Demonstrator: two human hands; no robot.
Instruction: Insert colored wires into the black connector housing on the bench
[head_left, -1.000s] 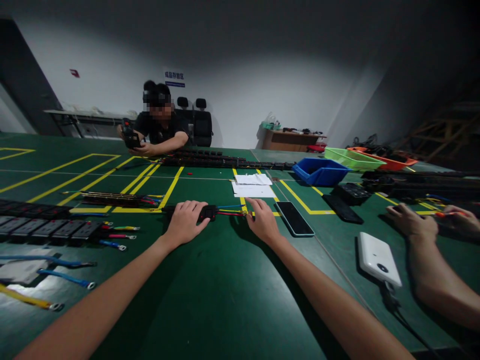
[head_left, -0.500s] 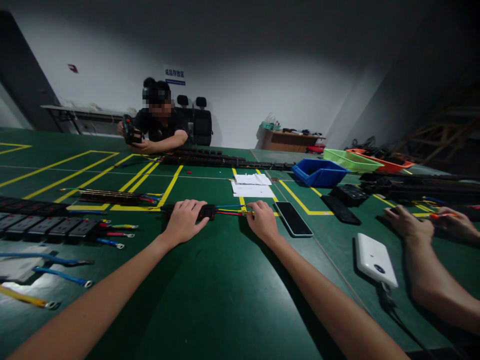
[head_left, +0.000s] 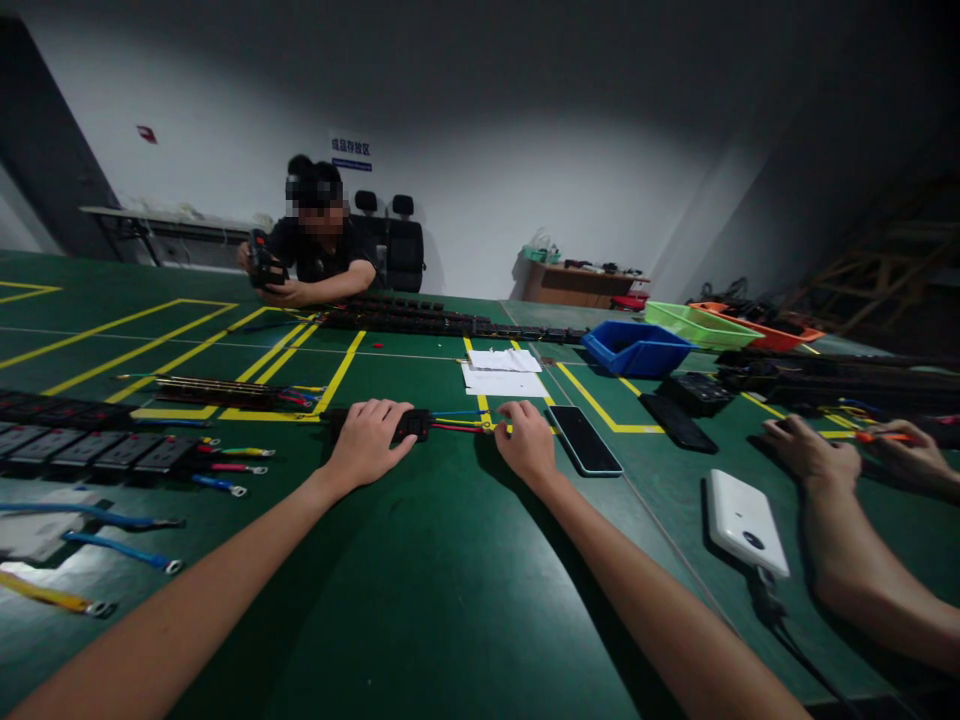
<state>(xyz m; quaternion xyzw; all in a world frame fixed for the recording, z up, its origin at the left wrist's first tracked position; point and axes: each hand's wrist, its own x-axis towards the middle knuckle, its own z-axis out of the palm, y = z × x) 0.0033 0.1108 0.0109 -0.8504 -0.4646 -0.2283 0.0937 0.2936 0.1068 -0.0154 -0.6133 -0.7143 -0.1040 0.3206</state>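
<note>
My left hand (head_left: 371, 440) lies over a black power strip (head_left: 417, 425), fingers across its top and thumb along the near side, holding it against the table. Much of the strip is hidden under that hand. Blue, red and yellow wires (head_left: 456, 424) run from its right end and finish in ring terminals (head_left: 487, 424). Just right of those ends is my right hand (head_left: 526, 438), its fingers bent, with a gap between index finger and thumb; nothing shows in it.
A phone (head_left: 585, 440) lies right of my right hand, with papers (head_left: 504, 378) beyond. Farther right are a white power bank (head_left: 746, 522), a blue bin (head_left: 637, 347) and a co-worker's hands (head_left: 814, 455). Several power strips (head_left: 97, 450) lie left. Another person (head_left: 322, 240) sits opposite.
My right hand's fingers have drawn slightly right, off the wire ends, and a ring terminal shows more plainly. My left hand stays on the power strip.
</note>
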